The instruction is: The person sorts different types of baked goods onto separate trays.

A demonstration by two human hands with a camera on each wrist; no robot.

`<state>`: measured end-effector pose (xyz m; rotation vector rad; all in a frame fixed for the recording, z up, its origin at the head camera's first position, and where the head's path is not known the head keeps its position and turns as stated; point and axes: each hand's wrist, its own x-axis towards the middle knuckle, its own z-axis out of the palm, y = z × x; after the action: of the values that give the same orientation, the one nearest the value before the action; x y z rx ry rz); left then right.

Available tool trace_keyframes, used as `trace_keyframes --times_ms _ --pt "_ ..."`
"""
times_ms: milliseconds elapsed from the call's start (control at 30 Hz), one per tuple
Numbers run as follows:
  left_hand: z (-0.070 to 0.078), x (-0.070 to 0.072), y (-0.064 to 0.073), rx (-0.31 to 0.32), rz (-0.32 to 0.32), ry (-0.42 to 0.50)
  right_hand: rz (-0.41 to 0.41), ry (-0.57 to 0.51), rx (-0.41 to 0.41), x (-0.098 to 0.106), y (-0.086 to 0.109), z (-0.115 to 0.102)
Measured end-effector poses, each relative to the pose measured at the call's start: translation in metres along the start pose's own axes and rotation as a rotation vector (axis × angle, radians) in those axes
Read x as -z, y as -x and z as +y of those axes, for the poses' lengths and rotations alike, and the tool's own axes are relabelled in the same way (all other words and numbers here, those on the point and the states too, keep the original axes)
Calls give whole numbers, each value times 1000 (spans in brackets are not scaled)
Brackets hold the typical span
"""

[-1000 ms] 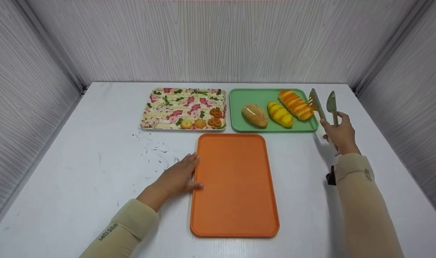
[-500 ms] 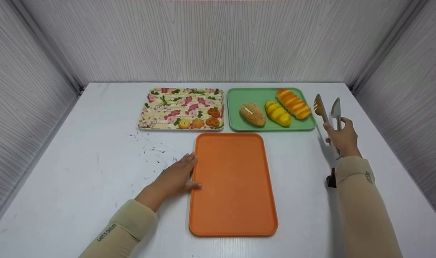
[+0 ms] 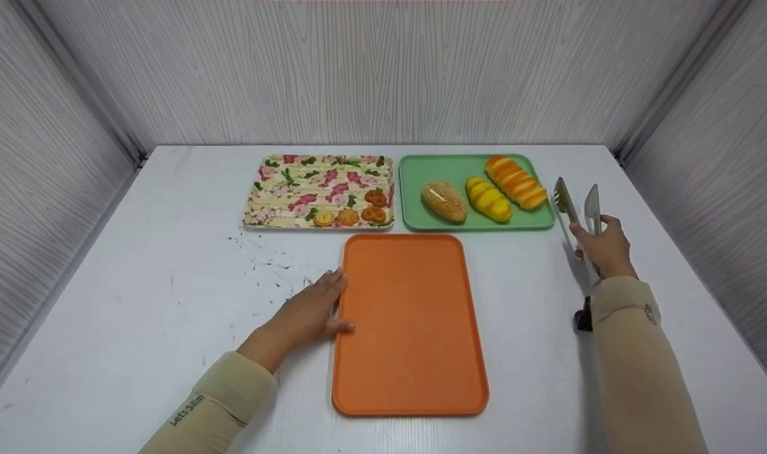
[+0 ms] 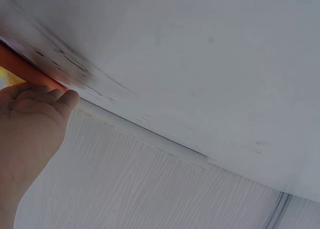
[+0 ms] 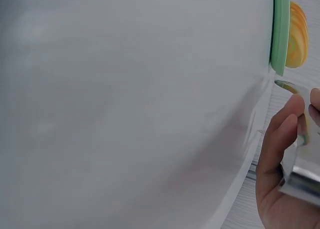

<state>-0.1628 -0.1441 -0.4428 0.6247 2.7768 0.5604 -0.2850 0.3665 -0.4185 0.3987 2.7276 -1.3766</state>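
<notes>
My right hand grips metal serving tongs at the right of the table. The two arms of the tongs stand apart with nothing between them, to the right of the green tray; in the right wrist view the shiny tongs pass through the fingers. With its fingers along the left side, my left hand touches the orange tray, the thumb lying over the rim. A sliver of the orange tray shows past the left hand in the left wrist view.
On the green tray lie a seeded bun, a yellow bread and a striped orange loaf. A floral tray at the back left holds several small biscuits. Pale panels enclose the table.
My right hand has drawn the tongs back towards me, a little away from the green tray. The left hand stays at the orange tray's edge. The head view has shifted slightly.
</notes>
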Motion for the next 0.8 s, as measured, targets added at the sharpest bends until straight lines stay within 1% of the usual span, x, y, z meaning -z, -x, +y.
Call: trace_keyframes --times_ms 167,233,467,633,800 --pt "0 0 0 -2 7 9 -10 -25 5 -1 1 0" --pt "0 0 0 0 6 10 -9 -13 4 -2 1 0" --pt "-1 0 0 -8 11 8 19 135 -1 -2 -1 -1" --pt "-2 -1 -1 -17 18 -3 39 157 -9 -4 -1 -3" --pt "-2 -1 0 -13 15 -1 54 171 -12 -6 -1 -6"
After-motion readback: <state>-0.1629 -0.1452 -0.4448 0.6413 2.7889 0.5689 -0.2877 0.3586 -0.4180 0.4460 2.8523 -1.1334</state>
